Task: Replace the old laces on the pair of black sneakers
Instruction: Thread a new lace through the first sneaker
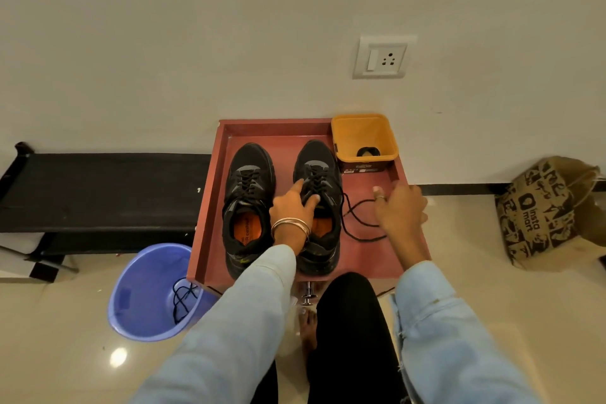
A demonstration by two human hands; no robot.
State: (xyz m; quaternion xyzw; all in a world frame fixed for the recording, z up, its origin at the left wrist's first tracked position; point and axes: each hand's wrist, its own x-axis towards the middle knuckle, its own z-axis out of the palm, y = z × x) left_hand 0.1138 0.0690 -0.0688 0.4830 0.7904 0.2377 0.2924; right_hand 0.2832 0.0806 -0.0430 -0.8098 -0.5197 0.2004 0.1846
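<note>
- Both black sneakers stand side by side, toes to the wall, in a red tray [210, 207]. The left sneaker [247, 203] is fully laced and untouched.
- The left hand [293, 207] rests on the tongue of the right sneaker [319, 180], fingers spread and pressing on the crossed lacing — I'd say to steady the shoe while the lace runs out.
- The lace [354, 220] trails loose from the right sneaker's upper eyelets and loops across the tray floor toward the right hand [401, 211]. That hand is loosely curled beside it; whether it pinches the lace end I cannot tell, since the fingertips are turned away.
- A blue bucket [131, 298] by the tray holds a dark cord — likely a discarded lace.
- The yellow tub [352, 136] in the tray's far corner holds a small dark bundle, perhaps the new laces; it is too small to be sure.
- The right sneaker's heel is hidden behind the left wrist.
</note>
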